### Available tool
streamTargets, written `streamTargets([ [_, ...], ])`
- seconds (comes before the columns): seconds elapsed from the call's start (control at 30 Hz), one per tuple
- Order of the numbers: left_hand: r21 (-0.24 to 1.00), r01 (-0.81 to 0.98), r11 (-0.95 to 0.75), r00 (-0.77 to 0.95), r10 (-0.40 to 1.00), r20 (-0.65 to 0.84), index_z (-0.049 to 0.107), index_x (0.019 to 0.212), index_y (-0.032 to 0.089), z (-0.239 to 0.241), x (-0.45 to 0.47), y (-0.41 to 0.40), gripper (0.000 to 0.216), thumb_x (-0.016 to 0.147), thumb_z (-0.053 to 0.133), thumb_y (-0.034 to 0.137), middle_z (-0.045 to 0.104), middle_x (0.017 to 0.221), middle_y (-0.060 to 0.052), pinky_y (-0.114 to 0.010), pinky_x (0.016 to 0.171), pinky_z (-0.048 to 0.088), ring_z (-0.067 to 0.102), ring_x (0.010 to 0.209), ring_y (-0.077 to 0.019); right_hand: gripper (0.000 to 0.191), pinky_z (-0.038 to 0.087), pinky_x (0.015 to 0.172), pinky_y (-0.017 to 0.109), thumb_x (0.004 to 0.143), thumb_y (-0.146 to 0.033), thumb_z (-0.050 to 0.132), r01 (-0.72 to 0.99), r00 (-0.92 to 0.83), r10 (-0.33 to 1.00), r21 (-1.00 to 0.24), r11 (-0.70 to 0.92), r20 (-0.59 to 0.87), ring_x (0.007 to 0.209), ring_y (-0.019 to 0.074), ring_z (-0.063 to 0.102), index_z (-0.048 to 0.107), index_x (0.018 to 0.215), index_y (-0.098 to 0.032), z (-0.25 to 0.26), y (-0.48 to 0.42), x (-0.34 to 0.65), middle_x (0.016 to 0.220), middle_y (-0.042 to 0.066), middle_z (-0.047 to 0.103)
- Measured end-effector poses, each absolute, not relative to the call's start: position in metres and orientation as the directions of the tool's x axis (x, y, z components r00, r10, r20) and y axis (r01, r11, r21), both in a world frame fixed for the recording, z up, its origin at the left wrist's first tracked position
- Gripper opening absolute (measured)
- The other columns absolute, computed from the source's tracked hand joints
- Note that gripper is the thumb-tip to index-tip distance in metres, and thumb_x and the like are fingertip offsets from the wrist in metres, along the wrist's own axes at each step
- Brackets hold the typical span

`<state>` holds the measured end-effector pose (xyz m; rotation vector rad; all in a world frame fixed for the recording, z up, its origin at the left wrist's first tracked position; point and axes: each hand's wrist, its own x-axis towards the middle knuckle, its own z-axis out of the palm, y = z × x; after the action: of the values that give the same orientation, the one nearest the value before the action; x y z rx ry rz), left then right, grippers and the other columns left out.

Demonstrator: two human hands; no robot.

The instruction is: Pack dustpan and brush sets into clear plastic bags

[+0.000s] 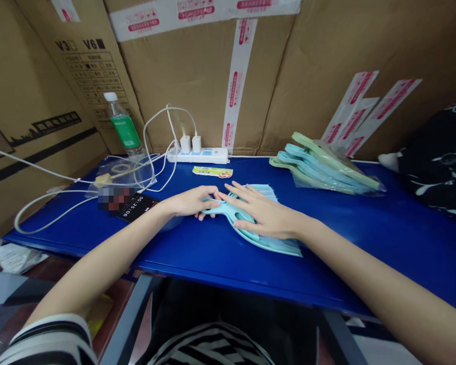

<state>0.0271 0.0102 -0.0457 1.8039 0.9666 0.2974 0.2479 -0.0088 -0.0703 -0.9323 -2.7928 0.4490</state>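
Note:
A light blue hand brush and dustpan set [247, 234] lies nested on the blue table, its bristles fanning out to the right. My left hand [193, 201] is closed around the handle end at the set's left, thumb on top and fingers partly hidden beneath. Across the top of the set rests my right hand [264, 213], fingers spread and flat, its fingertips reaching toward the handle near my left hand. Much of the brush is hidden under the right palm.
Behind to the right lie green and blue dustpan sets [323, 167] in plastic bags. A power strip [197, 154], yellow label [213, 172], bottle [123, 126], phone [137, 207] and looped white cables occupy the back left. Cardboard [197, 76] walls the table; a person's dark patterned sleeve [437, 157] is at right.

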Motion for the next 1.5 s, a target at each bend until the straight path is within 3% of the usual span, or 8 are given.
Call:
streamTargets([
  [0.2, 0.81, 0.545, -0.216, 0.664, 0.7, -0.261, 0.046, 0.081, 0.018, -0.04, 0.019, 0.012, 0.009, 0.091, 0.048, 0.016, 0.052, 0.061, 0.007, -0.018, 0.048, 0.043, 0.047, 0.048, -0.0059, 0.067, 0.022, 0.116, 0.056, 0.097, -0.057, 0.024, 0.606, -0.726, 0.666, -0.3, 0.737, 0.169, 0.144, 0.0268, 0.025, 0.029, 0.152, -0.019, -0.07, -0.004, 0.25, 0.155, 0.013, 0.033],
  [0.33, 0.76, 0.589, -0.273, 0.676, 0.682, -0.279, 0.047, 0.082, 0.018, -0.039, 0.013, 0.013, 0.01, 0.091, 0.047, 0.02, 0.051, 0.062, 0.005, -0.019, 0.05, 0.043, 0.048, 0.052, -0.0076, 0.052, 0.038, 0.107, 0.056, 0.099, -0.042, 0.029, 0.684, -0.633, 0.716, -0.222, 0.695, 0.293, 0.132, 0.0281, 0.047, 0.047, 0.142, -0.021, -0.068, 0.015, 0.257, 0.141, 0.011, 0.055],
  [0.47, 0.738, 0.599, -0.312, 0.69, 0.668, -0.278, 0.048, 0.085, 0.018, -0.043, 0.009, 0.016, 0.01, 0.092, 0.046, 0.026, 0.053, 0.063, 0.004, -0.019, 0.05, 0.041, 0.048, 0.052, -0.0081, 0.045, 0.047, 0.099, 0.052, 0.096, -0.029, 0.033, 0.745, -0.603, 0.738, -0.119, 0.657, 0.302, 0.12, 0.0293, 0.059, 0.061, 0.13, -0.016, -0.061, 0.041, 0.26, 0.128, 0.013, 0.065],
  [0.67, 0.741, 0.574, -0.348, 0.713, 0.657, -0.245, 0.049, 0.085, 0.019, -0.045, 0.008, 0.016, 0.01, 0.091, 0.046, 0.027, 0.055, 0.063, 0.004, -0.019, 0.052, 0.041, 0.05, 0.054, -0.0085, 0.035, 0.049, 0.089, 0.044, 0.089, -0.014, 0.046, 0.677, -0.73, 0.647, 0.107, 0.728, 0.22, 0.104, 0.0265, 0.066, 0.071, 0.112, -0.019, -0.051, 0.077, 0.246, 0.11, 0.011, 0.073],
  [0.93, 0.705, 0.601, -0.376, 0.717, 0.643, -0.268, 0.049, 0.076, 0.018, -0.042, 0.009, 0.014, 0.019, 0.092, 0.045, 0.029, 0.056, 0.065, 0.003, -0.018, 0.051, 0.042, 0.052, 0.054, -0.0085, 0.026, 0.047, 0.083, 0.039, 0.086, -0.014, 0.05, 0.664, -0.745, 0.635, 0.142, 0.734, 0.204, 0.098, 0.027, 0.066, 0.075, 0.087, -0.018, -0.046, 0.087, 0.226, 0.097, 0.013, 0.075],
  [1.13, 0.707, 0.591, -0.388, 0.73, 0.631, -0.264, 0.049, 0.074, 0.018, -0.043, 0.008, 0.016, 0.023, 0.092, 0.045, 0.031, 0.057, 0.063, 0.003, -0.018, 0.05, 0.042, 0.052, 0.051, -0.008, 0.027, 0.048, 0.073, 0.037, 0.087, -0.021, 0.044, 0.7, -0.706, 0.658, 0.121, 0.704, 0.262, 0.085, 0.026, 0.067, 0.071, 0.086, -0.016, -0.034, 0.063, 0.247, 0.09, 0.014, 0.073],
  [1.27, 0.708, 0.592, -0.385, 0.726, 0.636, -0.262, 0.053, 0.078, 0.017, -0.044, 0.008, 0.016, 0.022, 0.092, 0.046, 0.032, 0.058, 0.064, 0.002, -0.018, 0.05, 0.041, 0.052, 0.053, -0.0086, 0.031, 0.049, 0.068, 0.035, 0.089, -0.028, 0.039, 0.707, -0.669, 0.665, 0.006, 0.708, 0.332, 0.075, 0.0219, 0.065, 0.068, 0.083, -0.019, -0.027, 0.035, 0.272, 0.082, 0.009, 0.072],
  [1.5, 0.701, 0.604, -0.378, 0.721, 0.633, -0.281, 0.053, 0.08, 0.017, -0.043, 0.009, 0.016, 0.024, 0.092, 0.045, 0.036, 0.058, 0.068, 0.001, -0.019, 0.052, 0.042, 0.052, 0.056, -0.0093, 0.035, 0.052, 0.08, 0.042, 0.09, -0.044, 0.042, 0.688, -0.615, 0.743, -0.28, 0.67, 0.266, 0.096, 0.0271, 0.067, 0.054, 0.064, -0.025, -0.022, -0.007, 0.3, 0.104, 0.007, 0.073],
])
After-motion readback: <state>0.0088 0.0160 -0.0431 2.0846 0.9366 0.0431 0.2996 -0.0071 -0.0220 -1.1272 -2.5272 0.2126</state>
